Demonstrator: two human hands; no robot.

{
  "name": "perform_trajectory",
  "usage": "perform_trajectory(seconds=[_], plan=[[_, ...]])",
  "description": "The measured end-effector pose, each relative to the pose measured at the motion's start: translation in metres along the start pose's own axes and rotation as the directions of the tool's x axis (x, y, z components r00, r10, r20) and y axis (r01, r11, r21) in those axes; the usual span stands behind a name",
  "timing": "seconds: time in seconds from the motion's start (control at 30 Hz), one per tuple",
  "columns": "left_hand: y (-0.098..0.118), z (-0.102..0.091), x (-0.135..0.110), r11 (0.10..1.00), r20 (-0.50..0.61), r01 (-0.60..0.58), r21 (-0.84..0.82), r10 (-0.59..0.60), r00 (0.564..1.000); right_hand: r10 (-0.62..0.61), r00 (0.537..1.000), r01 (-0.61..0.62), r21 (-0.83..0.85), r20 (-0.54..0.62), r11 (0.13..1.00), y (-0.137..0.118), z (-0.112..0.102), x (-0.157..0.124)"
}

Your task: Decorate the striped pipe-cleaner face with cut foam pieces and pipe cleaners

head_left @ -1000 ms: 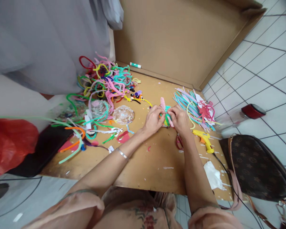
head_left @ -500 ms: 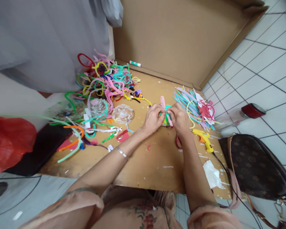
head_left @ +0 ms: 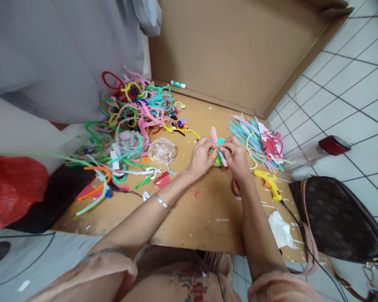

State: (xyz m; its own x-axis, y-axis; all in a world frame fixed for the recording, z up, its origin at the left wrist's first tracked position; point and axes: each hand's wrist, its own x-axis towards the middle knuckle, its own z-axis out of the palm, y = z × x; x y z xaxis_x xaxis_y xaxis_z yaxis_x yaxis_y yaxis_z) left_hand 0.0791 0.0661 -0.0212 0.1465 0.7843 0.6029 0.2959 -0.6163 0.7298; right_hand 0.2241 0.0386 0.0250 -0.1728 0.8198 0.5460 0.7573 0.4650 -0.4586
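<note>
Near the middle of the table (head_left: 189,222), both of my hands meet over a small pipe-cleaner craft (head_left: 220,141) in turquoise, green and yellow. A pink fuzzy strip (head_left: 213,134) sticks up at its back, and another pink end shows at the front. My left hand (head_left: 203,155) grips the craft's left side with thumb and fingers pressed together. On the other side my right hand (head_left: 236,154) pinches near its top. Fingers cover much of the craft, so the exact point they hold is hidden. Red-handled scissors (head_left: 235,186) lie partly under my right wrist.
A yellow glue gun (head_left: 269,182) with a black cord lies at right, by a brown handbag (head_left: 343,218). Pipe cleaners (head_left: 252,136) are bundled behind it. At left stand a tangled pipe-cleaner heap (head_left: 138,105) and a clear plastic dome (head_left: 162,150). Cardboard (head_left: 214,50) rises behind.
My right hand has shifted slightly left, its fingertips now closer to those of my left hand over the craft. The pink strip has moved very slightly. All else stays put.
</note>
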Motion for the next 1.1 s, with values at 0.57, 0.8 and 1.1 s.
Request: perform_trajectory(seconds=[0.57,0.8,1.1], plan=[[0.0,-0.002,0.0,1.0,0.008,0.024,0.009,-0.024,1.0,0.035,0.999,-0.033,0.085,-0.028,0.996,0.006,0.001,-0.001],[-0.002,-0.001,-0.001,1.0,-0.008,0.012,0.027,-0.012,1.0,0.021,0.998,-0.02,0.012,-0.058,1.0,-0.001,0.004,-0.001],[0.002,-0.001,-0.003,1.0,-0.019,-0.024,0.02,0.024,1.0,0.127,0.99,-0.118,0.131,-0.057,0.984,-0.002,0.006,-0.003]])
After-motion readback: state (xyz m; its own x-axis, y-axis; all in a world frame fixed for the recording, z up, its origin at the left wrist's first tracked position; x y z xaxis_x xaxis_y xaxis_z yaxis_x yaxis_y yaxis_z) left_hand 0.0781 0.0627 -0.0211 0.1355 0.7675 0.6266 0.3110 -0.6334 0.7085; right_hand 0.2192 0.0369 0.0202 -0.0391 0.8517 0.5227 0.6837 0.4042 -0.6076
